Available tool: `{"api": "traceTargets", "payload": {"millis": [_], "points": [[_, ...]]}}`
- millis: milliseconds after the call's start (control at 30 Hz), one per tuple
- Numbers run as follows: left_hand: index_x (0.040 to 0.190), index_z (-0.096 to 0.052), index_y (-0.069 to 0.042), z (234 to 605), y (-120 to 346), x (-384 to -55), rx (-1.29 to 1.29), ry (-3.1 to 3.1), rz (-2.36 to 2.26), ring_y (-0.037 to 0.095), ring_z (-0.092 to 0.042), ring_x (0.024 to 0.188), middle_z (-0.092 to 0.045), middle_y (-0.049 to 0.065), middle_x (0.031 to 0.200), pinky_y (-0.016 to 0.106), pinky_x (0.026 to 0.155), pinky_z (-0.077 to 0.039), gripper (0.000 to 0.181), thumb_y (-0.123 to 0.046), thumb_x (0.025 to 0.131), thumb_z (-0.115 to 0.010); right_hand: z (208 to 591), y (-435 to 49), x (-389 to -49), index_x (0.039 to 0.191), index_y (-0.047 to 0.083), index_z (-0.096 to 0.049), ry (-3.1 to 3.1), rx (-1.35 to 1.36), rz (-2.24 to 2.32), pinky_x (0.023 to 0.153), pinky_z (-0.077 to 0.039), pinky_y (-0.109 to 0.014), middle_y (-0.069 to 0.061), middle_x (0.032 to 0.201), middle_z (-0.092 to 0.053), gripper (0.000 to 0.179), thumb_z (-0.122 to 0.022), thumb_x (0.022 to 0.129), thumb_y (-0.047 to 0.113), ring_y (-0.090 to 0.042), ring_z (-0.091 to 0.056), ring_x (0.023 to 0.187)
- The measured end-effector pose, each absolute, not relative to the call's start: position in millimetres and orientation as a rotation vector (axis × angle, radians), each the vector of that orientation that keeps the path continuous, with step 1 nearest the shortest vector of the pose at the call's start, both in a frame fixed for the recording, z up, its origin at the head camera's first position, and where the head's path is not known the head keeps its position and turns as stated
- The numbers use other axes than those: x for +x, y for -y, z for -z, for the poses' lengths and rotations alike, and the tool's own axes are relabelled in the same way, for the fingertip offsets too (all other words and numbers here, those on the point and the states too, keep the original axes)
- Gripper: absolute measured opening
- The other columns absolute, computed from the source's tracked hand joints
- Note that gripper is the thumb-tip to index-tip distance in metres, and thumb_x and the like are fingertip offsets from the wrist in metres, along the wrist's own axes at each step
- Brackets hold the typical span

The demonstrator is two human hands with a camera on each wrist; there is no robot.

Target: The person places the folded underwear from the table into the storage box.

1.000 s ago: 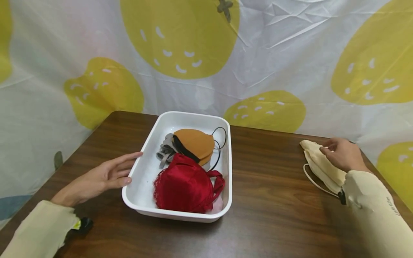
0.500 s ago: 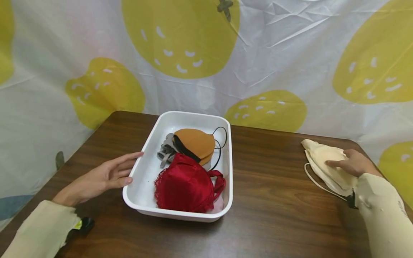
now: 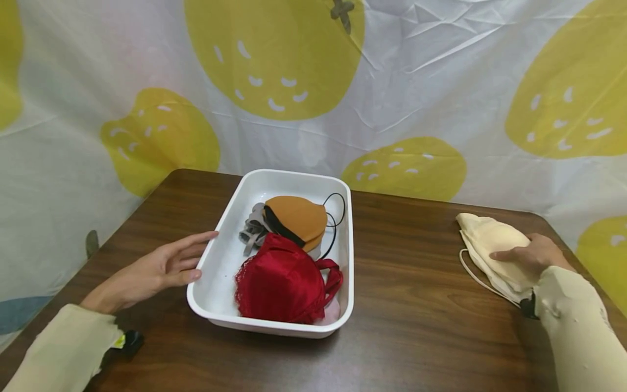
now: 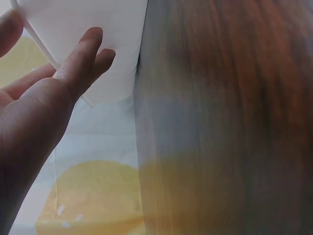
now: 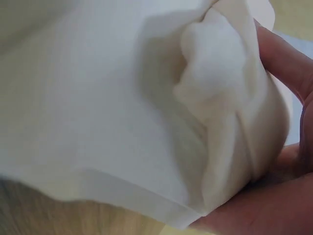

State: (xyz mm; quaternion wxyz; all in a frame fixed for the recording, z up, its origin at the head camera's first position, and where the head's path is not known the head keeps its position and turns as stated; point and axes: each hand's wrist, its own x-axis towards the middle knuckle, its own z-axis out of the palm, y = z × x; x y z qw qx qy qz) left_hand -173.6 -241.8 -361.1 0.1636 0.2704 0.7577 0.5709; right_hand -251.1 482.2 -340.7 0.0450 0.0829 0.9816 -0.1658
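My left hand [image 3: 161, 267] rests at the left side of a white plastic tray [image 3: 269, 326], fingers fairly straight and fingertips right at the rim. In the left wrist view its fingers [image 4: 80, 61] lie against the tray's outer wall [image 4: 117, 29]. Inside the tray lie a red satin bra [image 3: 279, 277] with lace edging, and an orange-brown bra [image 3: 296, 218] with thin black straps. At the right, my right hand [image 3: 539, 253] grips a folded cream bra [image 3: 499, 239], thumb on the near face and fingers behind. The right wrist view shows its cup [image 5: 259, 117] held between thumb and fingers.
A crumpled grey strappy garment [image 3: 253, 226] sits by the orange-brown bra, and a bit of pink fabric [image 3: 331, 310] shows under the red one. Dark wooden table [image 3: 406, 305] lies between tray and cream bra. Behind hangs a lemon-print cloth [image 3: 303, 136].
My right hand has shifted from the cream bra's top to its right side and taken hold of it. The left hand and the tray have stayed put.
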Motion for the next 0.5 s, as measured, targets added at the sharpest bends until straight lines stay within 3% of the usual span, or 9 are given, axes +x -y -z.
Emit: {"api": "traceTargets", "payload": {"millis": [200,233,333,433,500], "points": [[0.159,-0.019,-0.003,362.0,242.9,-173.9,0.782,-2.16,-1.628,-0.002,-0.054,0.131,-0.044,0.011,0.155,0.023,0.098,-0.053,0.07,-0.002,0.1,-0.057,342.9,-484.1,-256.3,0.126,-0.011,-0.051,-3.042,0.089,0.684,0.062,-0.046,-0.028,-0.016,0.092,-0.066,0.079,-0.082,0.08,0.044,-0.019,-0.056,0.075],[0.159,-0.019,-0.003,362.1,242.9,-174.0,0.782,-2.158,-1.63,-0.002,-0.054,0.131,-0.044,0.011,0.155,0.023,0.098,-0.054,0.07,-0.002,0.1,-0.057,343.9,-485.2,-256.9,0.128,-0.007,-0.052,-3.056,0.076,0.731,0.062,-0.046,-0.026,-0.009,0.092,-0.067,0.076,-0.084,0.078,0.041,-0.015,-0.056,0.075],[0.159,-0.019,-0.003,362.0,242.1,-174.1,0.781,-2.149,-1.634,-0.001,-0.054,0.131,-0.044,0.012,0.155,0.023,0.098,-0.054,0.071,-0.002,0.1,-0.057,348.0,-487.4,-256.3,0.13,0.018,-0.055,-2.978,0.085,1.065,0.064,-0.053,-0.027,0.012,0.095,-0.064,0.062,-0.087,0.078,0.026,-0.007,-0.059,0.077],[0.159,-0.019,-0.003,361.0,241.1,-173.7,0.773,-2.142,-1.642,-0.001,-0.054,0.131,-0.044,0.009,0.154,0.023,0.098,-0.054,0.071,-0.002,0.099,-0.057,352.2,-485.1,-251.9,0.132,0.042,-0.047,-2.796,0.169,1.443,0.067,-0.058,-0.03,0.025,0.1,-0.05,0.071,-0.086,0.079,0.014,0.0,-0.061,0.079],[0.159,-0.019,-0.003,360.3,240.7,-172.9,0.774,-2.138,-1.646,-0.001,-0.054,0.131,-0.045,0.007,0.153,0.023,0.098,-0.054,0.071,-0.002,0.1,-0.057,353.7,-482.1,-248.4,0.143,0.049,-0.036,-2.679,0.218,1.613,0.065,-0.06,-0.034,0.016,0.115,-0.049,0.086,-0.083,0.082,0.011,-0.001,-0.061,0.079]]}}
